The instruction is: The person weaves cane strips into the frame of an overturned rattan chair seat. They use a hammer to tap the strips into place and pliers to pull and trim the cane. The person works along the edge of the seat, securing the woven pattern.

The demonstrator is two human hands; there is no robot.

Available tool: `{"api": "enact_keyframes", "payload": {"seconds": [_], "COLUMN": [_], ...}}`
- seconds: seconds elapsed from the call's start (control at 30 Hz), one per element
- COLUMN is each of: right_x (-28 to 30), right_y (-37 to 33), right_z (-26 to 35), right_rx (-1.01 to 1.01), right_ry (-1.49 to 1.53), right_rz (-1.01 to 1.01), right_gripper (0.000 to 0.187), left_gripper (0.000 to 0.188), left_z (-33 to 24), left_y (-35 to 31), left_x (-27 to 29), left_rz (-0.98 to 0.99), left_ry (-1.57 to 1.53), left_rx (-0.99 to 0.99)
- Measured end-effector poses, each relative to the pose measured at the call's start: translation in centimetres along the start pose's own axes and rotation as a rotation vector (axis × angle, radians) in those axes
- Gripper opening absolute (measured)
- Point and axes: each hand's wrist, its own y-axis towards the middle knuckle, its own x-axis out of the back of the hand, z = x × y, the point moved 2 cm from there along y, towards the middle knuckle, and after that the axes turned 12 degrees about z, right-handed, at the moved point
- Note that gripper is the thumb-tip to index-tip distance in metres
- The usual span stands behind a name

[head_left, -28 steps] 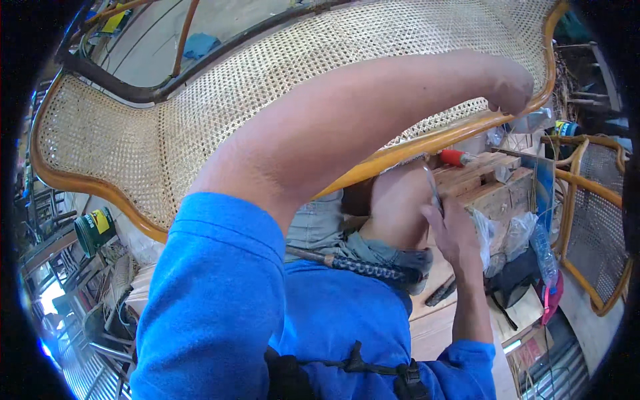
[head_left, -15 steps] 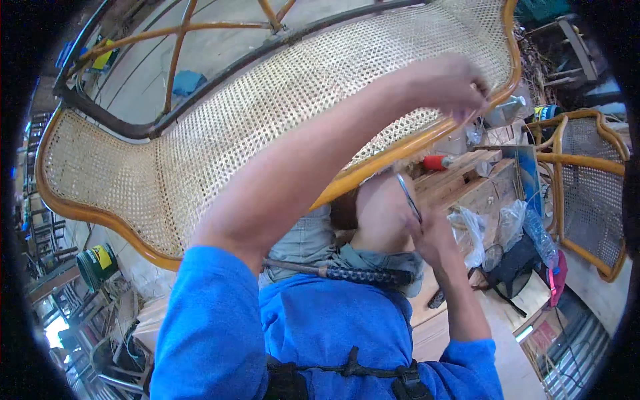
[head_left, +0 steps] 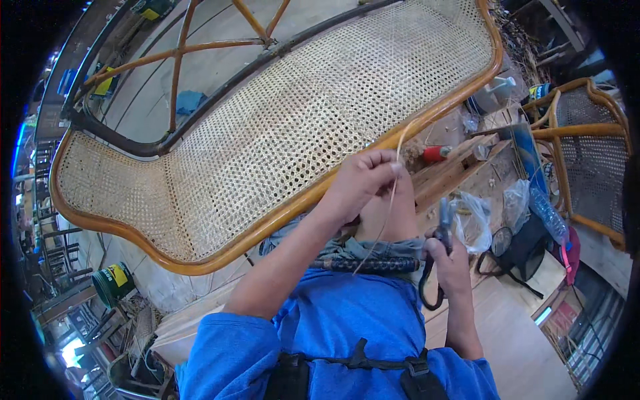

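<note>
My left hand [head_left: 365,181] pinches a thin, pale cane strip [head_left: 402,140] between thumb and fingers. The strip curves upward past the wooden frame rail [head_left: 293,202], and its tail hangs down toward my lap. In my closed right hand [head_left: 451,263] is a pair of scissors [head_left: 445,212] with black handles, blades pointing up and away. Across my lap leans a large woven cane panel [head_left: 267,140] in a curved, honey-brown frame, with open holes in its weave. Along my waist lies a tool with a dark, patterned grip [head_left: 367,265].
To the right, a wooden bench [head_left: 460,173] bears a red cylinder [head_left: 437,154], clear plastic bags [head_left: 473,220], a plastic bottle [head_left: 547,213] and a black bag [head_left: 523,257]. A smaller cane-panelled frame [head_left: 590,157] stands beyond. A green bucket [head_left: 113,283] sits at left.
My left hand has come back from the panel's far right edge toward my lap, now showing the cane strip. My right hand has lowered slightly with the scissors, and the view has shifted.
</note>
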Motion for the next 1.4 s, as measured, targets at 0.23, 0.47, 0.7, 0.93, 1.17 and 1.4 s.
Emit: {"api": "enact_keyframes", "payload": {"seconds": [0.23, 0.47, 0.7, 0.93, 1.17, 1.4], "right_x": [2.4, 1.1, 1.0, 0.4, 2.0, 0.6], "right_y": [1.1, 2.3, 1.9, 2.6, 1.3, 2.7], "right_z": [-1.7, 3.9, 5.1, 3.2, 2.9, 2.0], "right_rx": [0.06, 0.254, 0.276, 0.328, 0.151, 0.37], "right_ry": [-0.371, -0.365, -0.219, -0.24, 0.093, -0.305], "right_rz": [-0.489, -0.391, -0.346, -0.388, -0.393, -0.505], "right_gripper": [0.044, 0.045, 0.044, 0.04, 0.031, 0.037], "left_gripper": [0.005, 0.007, 0.01, 0.01, 0.006, 0.009], "left_z": [-3.9, -1.8, 0.0, 1.2, 1.7, 2.5], "left_y": [3.1, 4.0, 3.6, 3.5, 3.8, 4.2], "left_x": [-4.1, -7.2, -6.6, -6.4, -5.6, -6.9], "left_rz": [-0.141, -0.042, -0.083, -0.057, -0.065, -0.065], "left_ry": [-0.591, -0.611, -0.655, -0.676, -0.673, -0.67], "left_rx": [-0.376, -0.343, -0.346, -0.373, -0.393, -0.346]}}
